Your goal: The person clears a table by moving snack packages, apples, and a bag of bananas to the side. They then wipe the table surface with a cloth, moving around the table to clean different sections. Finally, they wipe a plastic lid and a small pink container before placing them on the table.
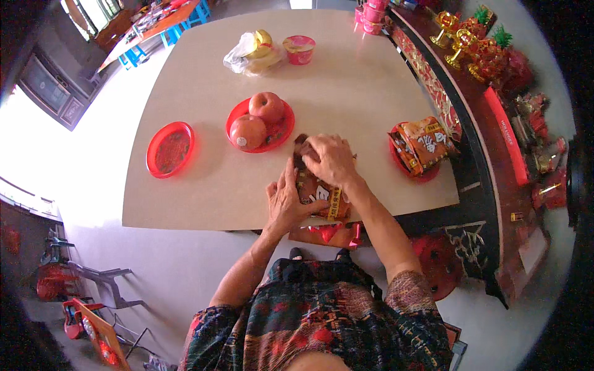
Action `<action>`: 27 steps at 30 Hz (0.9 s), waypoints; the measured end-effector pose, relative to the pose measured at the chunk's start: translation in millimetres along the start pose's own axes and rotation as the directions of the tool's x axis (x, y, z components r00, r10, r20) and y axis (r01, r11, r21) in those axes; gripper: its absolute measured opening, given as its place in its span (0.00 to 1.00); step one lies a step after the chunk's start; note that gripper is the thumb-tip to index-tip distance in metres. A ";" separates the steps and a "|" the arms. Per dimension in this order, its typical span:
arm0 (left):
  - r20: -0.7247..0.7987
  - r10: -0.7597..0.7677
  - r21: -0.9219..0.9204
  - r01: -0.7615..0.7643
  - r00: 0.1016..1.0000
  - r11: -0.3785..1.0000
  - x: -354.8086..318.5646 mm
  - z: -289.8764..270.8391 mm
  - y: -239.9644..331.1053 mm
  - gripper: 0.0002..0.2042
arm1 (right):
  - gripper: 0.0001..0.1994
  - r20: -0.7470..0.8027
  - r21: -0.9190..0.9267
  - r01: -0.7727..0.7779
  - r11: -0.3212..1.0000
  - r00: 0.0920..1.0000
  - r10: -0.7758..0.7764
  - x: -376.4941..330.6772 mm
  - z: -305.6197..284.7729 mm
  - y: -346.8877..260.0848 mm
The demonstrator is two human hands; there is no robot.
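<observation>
A brown and orange food packet [318,195] lies near the front edge of the table, under both my hands. My left hand [288,201] steadies its left side, fingers stretched up along it and the thumb across its face. At the packet's far end my right hand [332,159] is closed, its curled fingers pinching the dark brown end of the wrapper. The fingers partly hide that end, so I cannot tell whether it is torn. Just beyond my hands, a red plate [286,137] carries two apples [249,132].
Similar packets [427,143] fill a red plate at the right. A red dish [152,162] stands at the left. Bananas in a plastic bag [252,52] and a pink tub [299,51] are farther back. Along the right runs a dark cabinet with gold goblets [463,46].
</observation>
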State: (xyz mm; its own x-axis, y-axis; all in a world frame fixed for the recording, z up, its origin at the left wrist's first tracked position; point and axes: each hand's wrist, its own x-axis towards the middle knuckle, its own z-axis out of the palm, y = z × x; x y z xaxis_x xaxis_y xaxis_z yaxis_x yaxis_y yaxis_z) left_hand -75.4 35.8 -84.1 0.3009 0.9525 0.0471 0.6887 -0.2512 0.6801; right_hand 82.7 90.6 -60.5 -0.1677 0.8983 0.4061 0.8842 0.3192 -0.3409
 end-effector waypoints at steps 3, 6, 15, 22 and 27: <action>-0.034 0.058 0.039 -0.057 0.998 0.998 -0.6 2.3 1.3 0.58 | 0.17 -0.126 -0.187 -0.163 0.969 0.982 0.141 2.4 14.7 12.1; -0.026 0.091 0.101 -0.087 0.996 0.991 -2.2 3.9 1.9 0.50 | 0.19 -0.289 -0.276 -0.164 0.947 0.954 0.082 -10.5 12.5 12.2; -0.025 0.114 0.161 -0.109 0.993 0.981 -3.8 8.8 -2.1 0.48 | 0.19 -0.152 0.076 -0.043 0.996 0.987 0.054 -105.5 -45.8 -16.0; 0.002 0.148 0.198 -0.145 0.989 0.969 -0.4 9.8 -4.0 0.52 | 0.17 -0.199 -0.031 -0.327 0.945 0.928 0.315 -51.2 -18.0 19.2; -0.015 0.186 0.246 -0.177 0.982 0.953 -3.6 11.0 1.1 0.56 | 0.15 -0.127 -0.042 -0.275 0.961 0.955 0.268 -31.4 -0.1 4.2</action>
State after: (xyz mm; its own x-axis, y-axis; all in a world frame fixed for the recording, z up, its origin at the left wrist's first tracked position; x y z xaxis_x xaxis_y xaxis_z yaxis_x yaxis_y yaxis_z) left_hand -68.5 30.2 -91.5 0.4140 0.8915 0.1838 0.7656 -0.4503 0.4595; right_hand 91.7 63.8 -74.5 0.1318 0.9051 0.4042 0.9137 0.0472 -0.4037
